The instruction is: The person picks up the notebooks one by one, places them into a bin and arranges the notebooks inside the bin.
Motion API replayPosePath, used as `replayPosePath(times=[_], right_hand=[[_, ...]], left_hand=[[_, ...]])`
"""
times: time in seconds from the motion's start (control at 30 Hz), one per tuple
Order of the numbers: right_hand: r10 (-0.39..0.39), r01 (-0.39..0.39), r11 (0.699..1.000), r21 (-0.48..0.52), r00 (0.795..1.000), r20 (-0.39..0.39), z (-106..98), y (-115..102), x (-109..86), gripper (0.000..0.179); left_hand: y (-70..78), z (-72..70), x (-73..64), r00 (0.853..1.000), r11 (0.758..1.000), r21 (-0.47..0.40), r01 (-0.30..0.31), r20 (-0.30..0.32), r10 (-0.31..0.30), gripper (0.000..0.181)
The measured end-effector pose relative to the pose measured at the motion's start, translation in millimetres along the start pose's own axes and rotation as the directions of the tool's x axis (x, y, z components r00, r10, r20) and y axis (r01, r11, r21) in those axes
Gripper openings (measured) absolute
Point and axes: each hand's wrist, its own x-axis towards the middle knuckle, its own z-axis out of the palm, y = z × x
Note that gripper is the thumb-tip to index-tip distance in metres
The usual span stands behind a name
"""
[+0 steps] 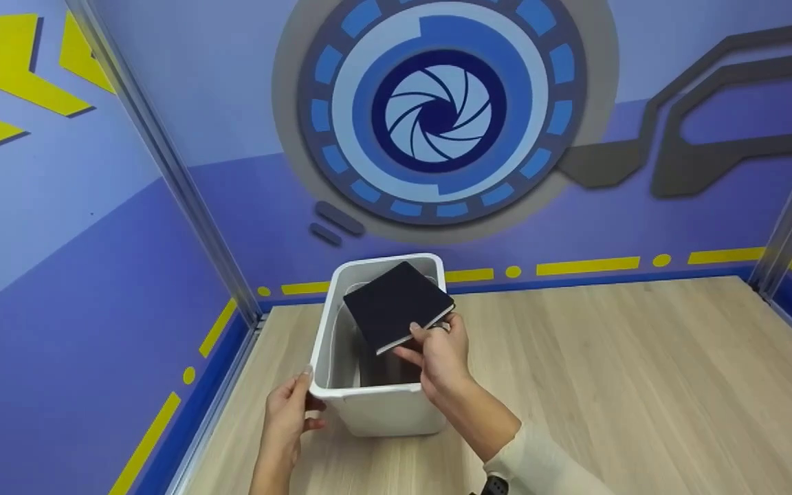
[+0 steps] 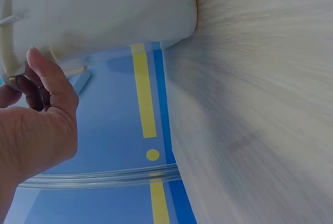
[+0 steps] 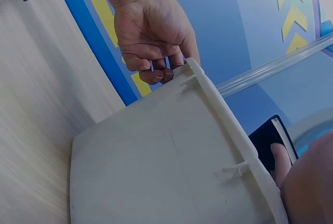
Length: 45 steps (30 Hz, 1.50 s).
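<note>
A white plastic bin (image 1: 396, 414) stands on the table. At its near left corner my left hand (image 1: 286, 409) grips the rim, thumb on the edge and fingers under it; the left wrist view shows this hand (image 2: 47, 114) against the bin wall (image 2: 114, 15). Over the bin's opening, my right hand (image 1: 445, 354) pinches a black hardcover notebook (image 1: 396, 302) by its near edge, thumb on the cover. The notebook is tilted, its pale page edges facing me. Below it, a dark thing (image 1: 389, 371) shows inside the bin; its kind cannot be told.
The wood-grain table (image 1: 616, 385) extends to the right of the bin. A blue and purple printed panel (image 1: 231, 206) rises behind, close to the bin's far side. A metal corner post (image 1: 183, 179) stands at the left, beside another printed panel (image 1: 59, 330).
</note>
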Motion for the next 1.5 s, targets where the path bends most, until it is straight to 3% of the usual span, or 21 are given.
replayPosePath(times=[1.5], right_hand=[[-0.023,0.02,0.995,-0.096,0.999,-0.032,2.0,3.6,3.3,0.036]], left_hand=[[0.2,0.5,0.2,1.0,1.0,0.004,0.006,0.01,-0.006,0.039]])
